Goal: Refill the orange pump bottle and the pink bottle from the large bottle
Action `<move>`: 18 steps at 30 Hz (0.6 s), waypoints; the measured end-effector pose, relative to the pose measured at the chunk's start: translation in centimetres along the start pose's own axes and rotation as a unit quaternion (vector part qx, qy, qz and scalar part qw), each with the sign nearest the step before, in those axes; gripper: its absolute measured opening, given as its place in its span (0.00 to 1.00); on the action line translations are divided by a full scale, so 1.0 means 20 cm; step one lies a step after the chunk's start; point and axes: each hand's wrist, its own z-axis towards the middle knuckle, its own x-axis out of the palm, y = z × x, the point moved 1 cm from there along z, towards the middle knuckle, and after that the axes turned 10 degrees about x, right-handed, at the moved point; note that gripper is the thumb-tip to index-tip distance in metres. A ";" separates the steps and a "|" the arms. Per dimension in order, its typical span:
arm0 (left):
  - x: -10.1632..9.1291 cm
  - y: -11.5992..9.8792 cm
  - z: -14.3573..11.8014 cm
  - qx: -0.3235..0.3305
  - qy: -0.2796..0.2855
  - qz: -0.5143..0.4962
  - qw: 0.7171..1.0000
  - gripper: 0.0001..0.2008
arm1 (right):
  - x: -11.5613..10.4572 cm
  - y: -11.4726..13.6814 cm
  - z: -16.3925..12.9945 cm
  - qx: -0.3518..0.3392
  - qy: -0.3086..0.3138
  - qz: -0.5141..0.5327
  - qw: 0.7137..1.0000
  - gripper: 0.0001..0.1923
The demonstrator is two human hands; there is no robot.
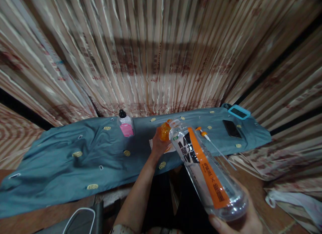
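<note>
Bottle [208,170]: your right hand [241,224] cups the base of this large clear plastic bottle at the near right, fingers wrapped under the bottom, so the grip is closed on it. The bottle carries a black-and-white label crossed by an orange band, and it is tilted with its open neck pointing away from you toward the table [62,167].

Your left hand [159,145] reaches forward over the near edge of the table, near its middle. Its grip is closed around an orange cap [164,130], held just beside the bottle's neck; whether cap and neck touch cannot be told.

A blue-grey cloth [83,150] with small yellow motifs covers the table. Just right of the bottle's neck, an orange-and-white pump nozzle with a thin tube [213,145] lies on the cloth.

Toward the far edge, left of centre, stands a small bottle with a pink label [126,124] and a black cap. Near the far right corner lies a dark phone [231,128], and beyond it, at the corner itself, a blue-framed device [238,111].

A striped curtain [161,53] hangs behind the far edge.
</note>
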 end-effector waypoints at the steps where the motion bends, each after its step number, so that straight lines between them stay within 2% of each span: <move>1: 0.00 0.00 0.00 0.000 -0.001 -0.002 1.000 0.20 | 0.01 0.00 0.00 0.001 -0.004 0.004 1.000 0.39; 7: 0.00 -0.01 0.00 0.007 -0.001 -0.024 1.000 0.22 | 0.02 0.01 -0.02 -0.001 -0.019 0.010 1.000 0.37; 15: 0.00 0.00 0.00 0.008 0.002 -0.019 1.000 0.22 | -0.02 -0.02 0.01 -0.099 0.027 -0.113 0.988 0.39; 18: 0.00 0.00 0.00 0.011 0.006 -0.017 1.000 0.21 | -0.04 -0.03 0.01 -0.110 0.030 -0.128 0.985 0.39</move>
